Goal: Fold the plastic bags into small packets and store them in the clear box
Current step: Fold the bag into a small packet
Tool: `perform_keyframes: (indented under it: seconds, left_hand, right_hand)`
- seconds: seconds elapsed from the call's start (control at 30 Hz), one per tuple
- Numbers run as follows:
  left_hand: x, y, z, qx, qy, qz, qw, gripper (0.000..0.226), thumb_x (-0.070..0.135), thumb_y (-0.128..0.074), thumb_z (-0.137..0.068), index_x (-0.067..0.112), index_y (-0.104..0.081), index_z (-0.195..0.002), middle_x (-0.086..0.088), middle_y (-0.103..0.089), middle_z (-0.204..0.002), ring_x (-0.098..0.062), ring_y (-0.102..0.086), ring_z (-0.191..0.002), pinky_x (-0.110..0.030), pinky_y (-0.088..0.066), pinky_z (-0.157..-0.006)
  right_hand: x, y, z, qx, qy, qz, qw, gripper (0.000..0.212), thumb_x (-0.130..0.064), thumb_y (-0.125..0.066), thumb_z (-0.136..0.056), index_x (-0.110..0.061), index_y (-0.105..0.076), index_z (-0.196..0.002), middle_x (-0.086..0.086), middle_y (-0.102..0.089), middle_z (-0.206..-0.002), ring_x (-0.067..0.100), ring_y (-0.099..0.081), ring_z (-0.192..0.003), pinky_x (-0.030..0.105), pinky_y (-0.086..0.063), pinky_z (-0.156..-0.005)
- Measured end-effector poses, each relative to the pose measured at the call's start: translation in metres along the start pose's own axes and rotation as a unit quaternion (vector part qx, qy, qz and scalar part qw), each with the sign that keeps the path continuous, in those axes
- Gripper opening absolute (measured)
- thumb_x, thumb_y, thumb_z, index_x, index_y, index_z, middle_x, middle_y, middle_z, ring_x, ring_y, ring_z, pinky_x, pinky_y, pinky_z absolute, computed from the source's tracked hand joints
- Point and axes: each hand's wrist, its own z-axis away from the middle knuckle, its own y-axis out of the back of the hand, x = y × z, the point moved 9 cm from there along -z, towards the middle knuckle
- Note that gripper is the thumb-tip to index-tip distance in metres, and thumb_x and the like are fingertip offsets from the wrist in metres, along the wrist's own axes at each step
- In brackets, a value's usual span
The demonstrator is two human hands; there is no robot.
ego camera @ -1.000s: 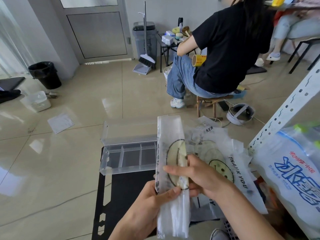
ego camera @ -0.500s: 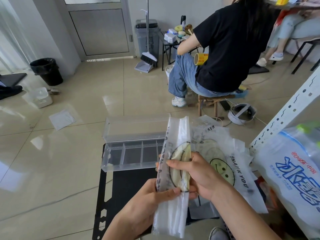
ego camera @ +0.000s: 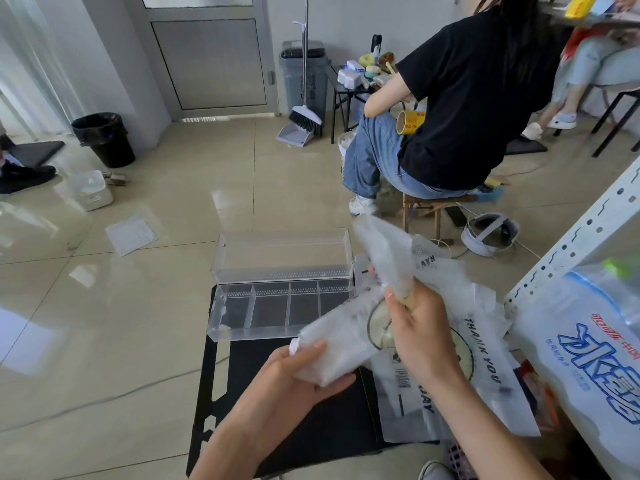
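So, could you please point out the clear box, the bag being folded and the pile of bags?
clear box [ego camera: 249, 332]: head view, front wall of the divided base.
bag being folded [ego camera: 334, 339]: head view, its blurred white middle.
pile of bags [ego camera: 483, 362]: head view, the THANK YOU lettering on the top bag.

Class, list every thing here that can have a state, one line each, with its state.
clear box: lid open, visible compartments empty
plastic bag: folded into strip, bent midway
left hand: grips bag's lower end
right hand: grips bag's middle
other bags: unfolded, piled
door: shut

Probably a plain workroom: tiled floor [ego camera: 138, 341], perforated metal shelving [ego camera: 571, 251], grey bin [ego camera: 313, 84], broom [ego camera: 306, 120] and dustpan [ego camera: 292, 136].
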Motion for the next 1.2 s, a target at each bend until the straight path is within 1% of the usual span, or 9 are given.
perform_keyframes:
  seconds: [0.1, 0.17, 0.33, 0.47, 0.67, 0.83, 0.97, 1.1, 1.2]
  left_hand:
    - [0.013, -0.002, 0.001, 0.024, -0.052, 0.008, 0.998, 0.034, 0.013, -0.046, -0.107, 0.003, -0.070, -0.129, -0.020, -0.064, -0.141, -0.033, -0.060, -0.133, -0.054, -0.044, -0.115]
    - [0.020, 0.000, 0.003, 0.041, -0.063, -0.004, 0.997, 0.033, 0.014, -0.047, -0.107, 0.004, -0.071, -0.127, -0.019, -0.066, -0.138, -0.033, -0.063, -0.130, -0.051, -0.050, -0.110]
    - [0.025, 0.012, 0.005, 0.064, -0.050, -0.045, 0.996, 0.035, 0.022, -0.060, -0.103, 0.005, -0.066, -0.133, -0.021, -0.064, -0.139, -0.037, -0.062, -0.130, -0.050, -0.050, -0.110]
    - [0.026, 0.016, 0.004, 0.056, -0.049, -0.003, 0.997, 0.041, 0.018, -0.065, -0.095, -0.001, -0.066, -0.131, -0.021, -0.066, -0.135, -0.039, -0.064, -0.125, -0.049, -0.054, -0.104]
    - [0.029, 0.017, 0.005, 0.068, -0.066, -0.005, 0.995, 0.040, 0.008, -0.067, -0.090, -0.006, -0.064, -0.128, -0.026, -0.067, -0.130, -0.042, -0.068, -0.118, -0.049, -0.058, -0.097]
    - [0.026, 0.019, 0.005, 0.106, -0.072, -0.042, 0.991, 0.034, 0.008, -0.069, -0.090, -0.003, -0.068, -0.122, -0.025, -0.073, -0.121, -0.041, -0.073, -0.108, -0.040, -0.063, -0.082]
    - [0.027, 0.020, 0.005, 0.120, -0.089, -0.088, 0.985, 0.023, 0.006, -0.078, -0.084, 0.008, -0.079, -0.107, -0.024, -0.075, -0.116, -0.036, -0.076, -0.101, -0.036, -0.063, -0.078]
    - [0.022, 0.017, 0.002, 0.129, -0.084, -0.074, 0.985, 0.026, 0.011, -0.067, -0.095, 0.009, -0.073, -0.121, -0.021, -0.073, -0.122, -0.036, -0.073, -0.109, -0.045, -0.062, -0.088]
    - [0.018, 0.016, 0.002, 0.134, -0.073, 0.014, 0.988, 0.037, 0.027, -0.048, -0.102, 0.007, -0.074, -0.119, -0.022, -0.071, -0.125, -0.042, -0.069, -0.114, -0.062, -0.055, -0.098]
  right_hand:
    - [-0.013, -0.016, 0.006, -0.070, 0.047, 0.025, 0.996, 0.093, 0.032, -0.039, -0.080, -0.028, -0.053, -0.149, -0.028, -0.061, -0.137, -0.015, -0.063, -0.108, 0.011, -0.050, -0.098]
    - [-0.015, -0.019, 0.006, -0.083, 0.046, 0.017, 0.995, 0.096, 0.032, -0.038, -0.080, -0.031, -0.049, -0.151, -0.024, -0.056, -0.146, -0.012, -0.050, -0.134, 0.010, -0.040, -0.110]
    - [0.001, -0.007, 0.003, -0.005, -0.011, -0.042, 0.999, 0.047, 0.005, -0.047, -0.103, -0.024, -0.066, -0.136, -0.011, -0.071, -0.102, 0.005, -0.063, -0.081, 0.022, -0.051, -0.078]
    - [0.012, 0.004, 0.000, 0.043, -0.052, -0.100, 0.993, 0.026, -0.014, -0.052, -0.108, -0.022, -0.071, -0.123, 0.011, -0.075, -0.106, 0.031, -0.069, -0.100, 0.045, -0.058, -0.089]
    - [0.015, 0.005, -0.001, 0.050, -0.053, -0.116, 0.990, 0.021, -0.017, -0.052, -0.108, -0.020, -0.071, -0.117, 0.025, -0.068, -0.111, 0.040, -0.061, -0.103, 0.048, -0.051, -0.092]
    - [0.009, 0.002, 0.002, 0.048, -0.039, -0.096, 0.993, 0.029, -0.011, -0.051, -0.107, -0.022, -0.071, -0.124, 0.003, -0.076, -0.106, 0.015, -0.069, -0.095, 0.020, -0.054, -0.088]
    - [0.009, 0.000, 0.003, 0.054, -0.035, -0.088, 0.994, 0.028, -0.011, -0.051, -0.107, -0.025, -0.072, -0.120, 0.012, -0.073, -0.096, 0.020, -0.065, -0.077, 0.025, -0.052, -0.072]
    - [0.009, -0.008, 0.007, 0.035, -0.040, -0.059, 0.997, 0.038, -0.004, -0.051, -0.106, -0.019, -0.064, -0.138, -0.022, -0.070, -0.086, -0.004, -0.057, -0.067, 0.007, -0.046, -0.068]
    - [0.003, -0.009, 0.008, 0.032, -0.034, -0.039, 0.998, 0.051, 0.008, -0.049, -0.102, -0.020, -0.060, -0.143, -0.017, -0.071, -0.122, -0.003, -0.067, -0.084, 0.006, -0.049, -0.074]
